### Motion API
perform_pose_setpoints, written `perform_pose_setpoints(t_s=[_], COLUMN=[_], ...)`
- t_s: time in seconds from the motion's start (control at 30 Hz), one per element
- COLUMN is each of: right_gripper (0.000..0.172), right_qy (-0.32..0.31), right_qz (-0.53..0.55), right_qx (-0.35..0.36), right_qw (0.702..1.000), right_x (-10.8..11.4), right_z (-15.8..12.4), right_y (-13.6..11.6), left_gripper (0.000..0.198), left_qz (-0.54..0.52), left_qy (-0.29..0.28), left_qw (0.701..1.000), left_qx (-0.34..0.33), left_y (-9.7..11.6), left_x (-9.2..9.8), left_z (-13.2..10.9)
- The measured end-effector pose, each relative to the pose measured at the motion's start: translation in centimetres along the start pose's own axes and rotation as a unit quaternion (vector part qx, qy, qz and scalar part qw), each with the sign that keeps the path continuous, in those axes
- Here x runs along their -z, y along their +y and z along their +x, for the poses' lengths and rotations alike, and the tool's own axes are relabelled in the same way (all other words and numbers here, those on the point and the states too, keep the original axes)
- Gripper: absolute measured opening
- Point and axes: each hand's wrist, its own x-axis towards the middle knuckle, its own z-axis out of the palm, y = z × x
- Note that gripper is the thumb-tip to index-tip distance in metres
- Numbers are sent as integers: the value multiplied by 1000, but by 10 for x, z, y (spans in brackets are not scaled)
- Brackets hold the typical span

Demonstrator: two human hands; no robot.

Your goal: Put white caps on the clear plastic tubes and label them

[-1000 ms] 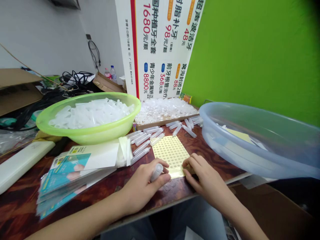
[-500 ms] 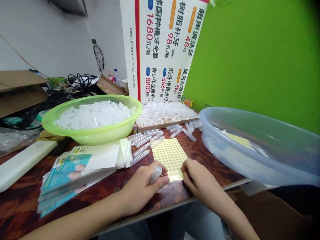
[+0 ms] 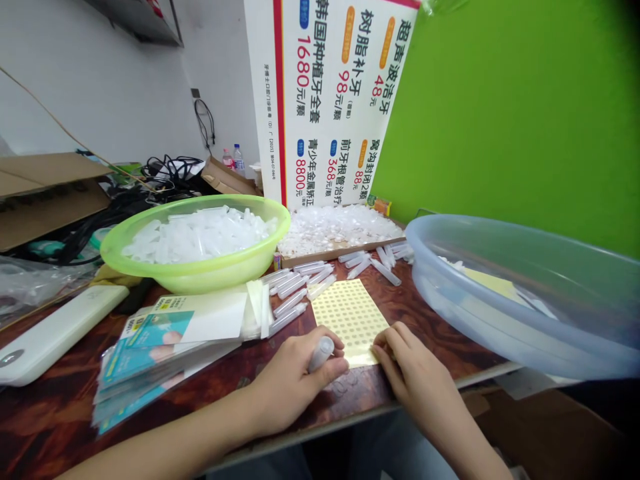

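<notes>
My left hand [image 3: 295, 373] is closed around a translucent plastic tube [image 3: 321, 353], whose round end points up between thumb and forefinger. Its fingertips touch the near edge of a yellow sheet of small round stickers [image 3: 353, 317] lying flat on the table. At the sheet's near right corner my right hand [image 3: 415, 363] is pinched, thumb and forefinger together on the edge. Whether a loose sticker is between those fingers is too small to see. Several similar clear tubes [image 3: 290, 303] lie just beyond the left hand, some touching the sheet's far left corner.
A green basin [image 3: 195, 270] full of tubes stands at the left, behind a fanned stack of printed packets [image 3: 165, 333]. Small clear pieces fill a shallow cardboard tray [image 3: 340, 252] at the back. A blue basin [image 3: 480, 320] is at the right. A white device [image 3: 65, 333] lies far left.
The view has shifted slightly, so everything sits a little further right. Both hands stay at the sheet's near edge; the right fingers look more tightly pinched at the corner.
</notes>
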Motion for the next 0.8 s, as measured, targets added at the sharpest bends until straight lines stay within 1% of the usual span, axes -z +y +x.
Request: perform_pose_setpoints(t_s=[0.1,0.17,0.23,0.27,0.3,0.33,0.4,0.43,0.47,0.57,0.67,0.73,0.8], right_gripper=[19,21,21,22,23,24,28,28,27,24,25,24,23], right_qy=[-22,-26,4,17,19,8,-52,-76,-96,-133,-155,-154,-143], right_qz=[16,83,187,251,322,391,511,539,549,529,520,517,500], right_qx=[-12,-32,-72,-94,-108,-115,-92,-76,-64,-55,-61,-61,-60], right_qw=[1000,996,980,963,940,913,853,836,828,836,838,840,852], right_x=[1,6,15,20,26,32,42,46,48,50,46,43,41], right_z=[2,3,3,4,5,7,11,15,18,25,27,25,22], right_y=[3,5,2,-3,-8,-16,-35,-44,-52,-68,-68,-66,-65], left_gripper=[26,28,30,30,31,32,34,36,39,45,46,42,37], left_qz=[19,26,29,32,36,43,62,72,81,96,96,94,91], left_qy=[5,8,8,8,7,7,7,6,4,-4,-7,-8,-6], left_qw=[1000,1000,1000,999,999,999,998,997,997,995,994,994,995], left_qx=[8,12,8,5,1,-1,-2,-5,-10,-30,-40,-45,-50], left_y=[-2,-3,-4,-4,-4,-3,-2,-1,-1,1,0,-1,-3], left_x=[0,0,0,0,0,-1,-1,-1,-2,-2,-1,-1,-1], left_z=[0,0,0,0,0,0,0,0,0,-1,-2,-2,-2])
